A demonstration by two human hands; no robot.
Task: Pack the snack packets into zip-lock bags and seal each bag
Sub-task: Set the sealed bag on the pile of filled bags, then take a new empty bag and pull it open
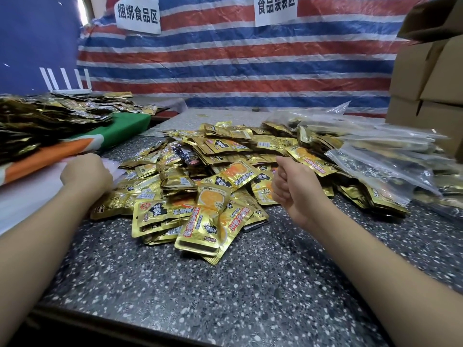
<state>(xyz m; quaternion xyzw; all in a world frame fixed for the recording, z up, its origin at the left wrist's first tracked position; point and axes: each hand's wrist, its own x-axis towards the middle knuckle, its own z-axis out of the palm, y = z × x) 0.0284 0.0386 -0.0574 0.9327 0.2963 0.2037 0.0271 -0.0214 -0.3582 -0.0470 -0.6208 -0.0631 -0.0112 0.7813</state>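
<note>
Over on the far left, a raised pile of gold packets [50, 113] is heaped on a green and orange cloth [120, 131], with a white router [67, 83] stood behind it against the blue wall. Just right of that, the left hand [85, 175] is seen from the back at the edge of some clear plastic [110, 166]; the fingers are curled under and hidden, so whether anything is pinched can't really be told. Smack in the middle, the loose snack packets [208, 186] are spread in a big gold heap on the speckled grey counter [225, 284], a few of them slid toward the near edge. Above all that, a red, white and blue striped tarp [238, 66] is hung as a backdrop, with two white paper signs [275, 8] stuck on it. Next along, the right hand [298, 189] is held up over the heap in a loose fist, fingers curled together with nothing visibly gripped. Further right, zip-lock bags [375, 159] already stuffed with packets are stacked in a sloppy pile touching the heap. Cardboard boxes [426, 78] are stacked at the far right edge.
</note>
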